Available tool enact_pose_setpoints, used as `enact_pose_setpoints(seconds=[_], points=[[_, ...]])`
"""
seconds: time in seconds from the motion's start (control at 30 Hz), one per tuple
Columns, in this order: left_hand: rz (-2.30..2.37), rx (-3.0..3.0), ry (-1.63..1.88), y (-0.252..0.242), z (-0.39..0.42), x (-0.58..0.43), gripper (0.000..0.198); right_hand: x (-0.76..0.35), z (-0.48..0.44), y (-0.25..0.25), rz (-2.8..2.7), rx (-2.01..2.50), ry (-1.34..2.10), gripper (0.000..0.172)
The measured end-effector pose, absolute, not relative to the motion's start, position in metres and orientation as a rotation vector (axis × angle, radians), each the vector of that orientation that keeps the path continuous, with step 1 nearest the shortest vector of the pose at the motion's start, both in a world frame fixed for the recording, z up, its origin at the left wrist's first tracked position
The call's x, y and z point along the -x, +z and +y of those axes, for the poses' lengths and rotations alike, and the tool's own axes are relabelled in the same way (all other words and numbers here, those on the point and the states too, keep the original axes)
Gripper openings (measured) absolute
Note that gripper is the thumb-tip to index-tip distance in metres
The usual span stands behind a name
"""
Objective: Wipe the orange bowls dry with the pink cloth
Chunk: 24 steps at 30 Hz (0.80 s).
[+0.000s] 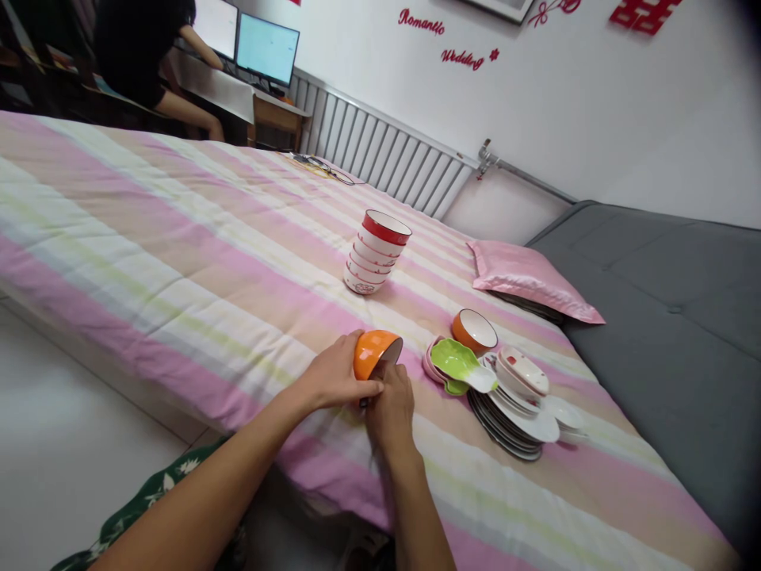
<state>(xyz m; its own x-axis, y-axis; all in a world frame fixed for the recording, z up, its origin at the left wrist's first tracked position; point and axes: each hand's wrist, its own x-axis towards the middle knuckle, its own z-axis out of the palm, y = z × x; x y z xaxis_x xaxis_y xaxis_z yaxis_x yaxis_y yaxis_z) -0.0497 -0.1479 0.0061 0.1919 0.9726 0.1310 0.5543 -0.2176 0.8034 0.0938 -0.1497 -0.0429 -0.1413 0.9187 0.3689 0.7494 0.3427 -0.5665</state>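
An orange bowl, tipped on its side with its opening facing right, is held over the bed's near edge. My left hand grips it from the left, fingers behind the outside and thumb stretched across the near side. The curled fingers of my right hand are at the bowl's rim and opening, partly out of sight. A small dark bit shows under my hands, too little to name. Just beyond stands a stack of white bowls with a red one on top. To the right sits a second orange bowl.
Right of my hands lie a green leaf-shaped dish, stacked plates and a white rectangular dish. A pink pillow rests by the grey headboard. Cables lie at the far edge. A person sits by monitors.
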Motion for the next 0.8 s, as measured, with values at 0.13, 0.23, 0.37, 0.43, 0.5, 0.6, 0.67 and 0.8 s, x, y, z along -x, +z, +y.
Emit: enact_pose_setpoints(seconds=[0.13, 0.23, 0.37, 0.43, 0.5, 0.6, 0.67, 0.8], points=[[1.420, -1.868, 0.883, 0.0042, -0.1477, 0.0498, 0.074, -0.0910, -0.1523, -0.0451, -1.807, 1.608, 0.321, 0.018], [1.431, -1.871, 0.873, 0.0034, -0.1470, 0.0502, 0.074, -0.0903, -0.1558, -0.0465, -1.860, 1.617, 0.273, 0.023], [1.425, -1.873, 0.874, 0.0042, -0.1467, 0.0496, 0.074, -0.0906, -0.1566, -0.0502, -2.011, 1.574, 0.140, 0.032], [1.427, -1.873, 0.871, 0.0050, -0.1472, 0.0489, 0.074, -0.0907, -0.1553, -0.0522, -2.032, 1.554, 0.112, 0.037], [1.429, -1.878, 0.864, 0.0056, -0.1478, 0.0484, 0.074, -0.0906, -0.1540, -0.0530, -2.007, 1.516, 0.101, 0.041], [1.431, -1.888, 0.863, 0.0055, -0.1481, 0.0479, 0.074, -0.0901, -0.1533, -0.0517, -1.953, 1.406, 0.133, 0.036], [1.439, -1.885, 0.875, 0.0049, -0.1476, 0.0476, 0.074, -0.0899, -0.1531, -0.0503, -1.927, 1.311, 0.146, 0.028], [1.415, -1.867, 0.931, 0.0034, -0.1457, 0.0471, 0.068, -0.0920, -0.1513, -0.0505, -1.826, 1.148, 0.008, 0.027]])
